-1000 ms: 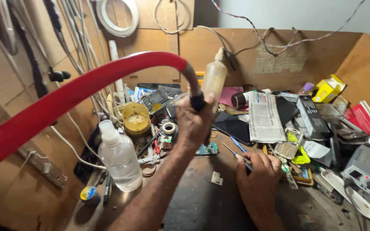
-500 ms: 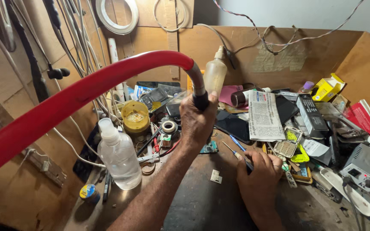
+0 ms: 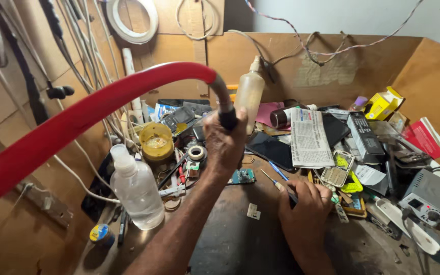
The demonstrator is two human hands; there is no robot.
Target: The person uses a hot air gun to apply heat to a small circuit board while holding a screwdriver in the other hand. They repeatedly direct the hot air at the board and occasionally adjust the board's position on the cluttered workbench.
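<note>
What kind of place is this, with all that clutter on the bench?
Most likely a small electronics repair bench. A bare circuit board lies by the left hand, a grey soldering station sits at the right, and cables hang on the wall.

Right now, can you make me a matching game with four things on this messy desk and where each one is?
Things:
1. red hose
2. clear plastic bottle
3. yellow box
4. small screwdriver

Places:
A. far right, by the back wall
B. gripped near its end by the left hand
C. under the right hand, tip pointing left
D. standing at the left of the desk

Pairs: 1-B, 2-D, 3-A, 4-C
</note>
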